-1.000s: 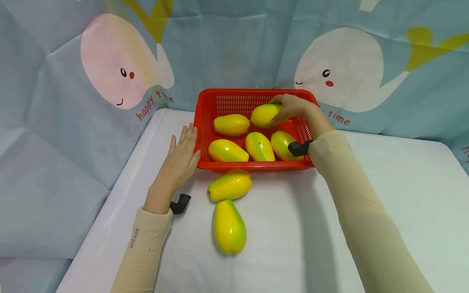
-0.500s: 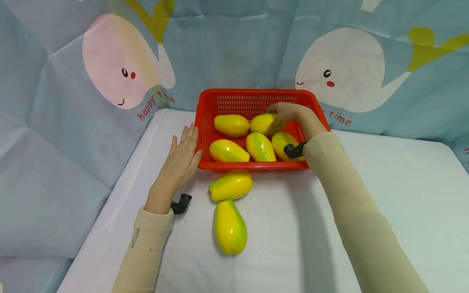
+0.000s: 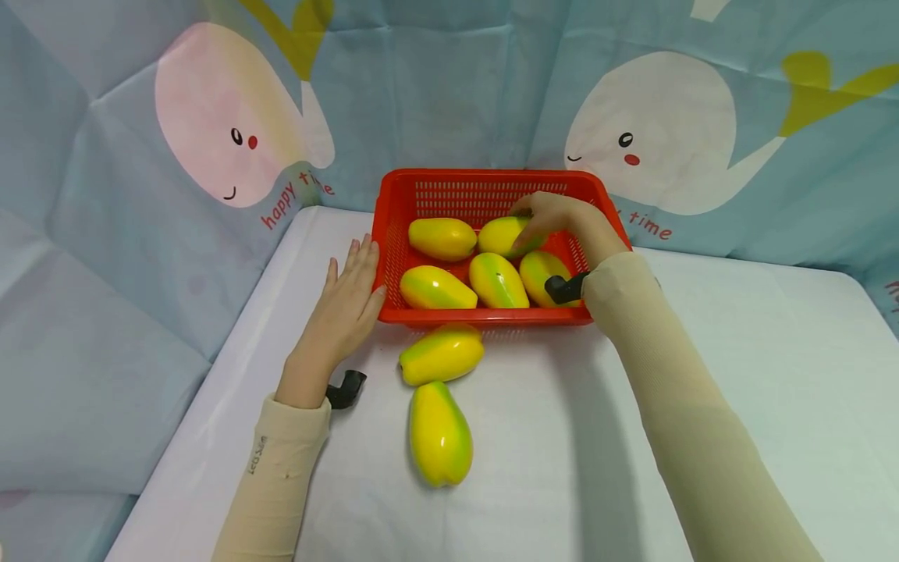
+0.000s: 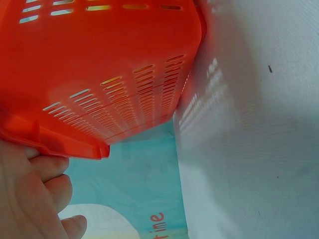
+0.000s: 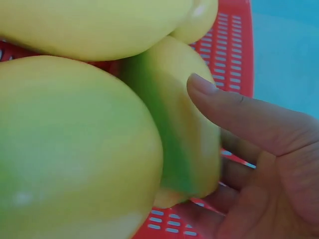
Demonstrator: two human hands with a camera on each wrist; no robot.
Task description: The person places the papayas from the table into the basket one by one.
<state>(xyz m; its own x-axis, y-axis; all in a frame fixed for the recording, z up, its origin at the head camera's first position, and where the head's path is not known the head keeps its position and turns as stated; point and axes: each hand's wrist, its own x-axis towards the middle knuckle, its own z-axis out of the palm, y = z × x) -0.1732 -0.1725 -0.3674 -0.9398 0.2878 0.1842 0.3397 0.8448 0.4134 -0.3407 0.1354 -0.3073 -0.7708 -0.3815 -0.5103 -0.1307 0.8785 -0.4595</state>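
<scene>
Inside a red plastic basket (image 3: 485, 316) lie several yellow-green papayas. My right hand (image 3: 567, 222) reaches over the basket's right side and grips the papaya (image 3: 495, 236) at the back. In the right wrist view the thumb lies along one side of that papaya (image 5: 192, 129) and the fingers curl round its end. Two other papayas (image 3: 499, 281) and a papaya (image 3: 537, 273) under my right wrist lie near the front wall. My left hand (image 3: 340, 308) rests against the basket's left rim with fingers straight; the left wrist view shows its fingertips (image 4: 50, 169) at the rim.
Outside the basket, a papaya (image 3: 442, 355) lies right by its front wall, with another papaya (image 3: 441, 437) nearer me. A white cloth (image 3: 520, 468) covers the table. Behind the basket hangs a blue curtain (image 3: 449, 94) with whale prints.
My right hand has lowered the papaya into the back of the basket and shifted slightly left; in the last half second it barely moves. My left hand stays at the rim.
</scene>
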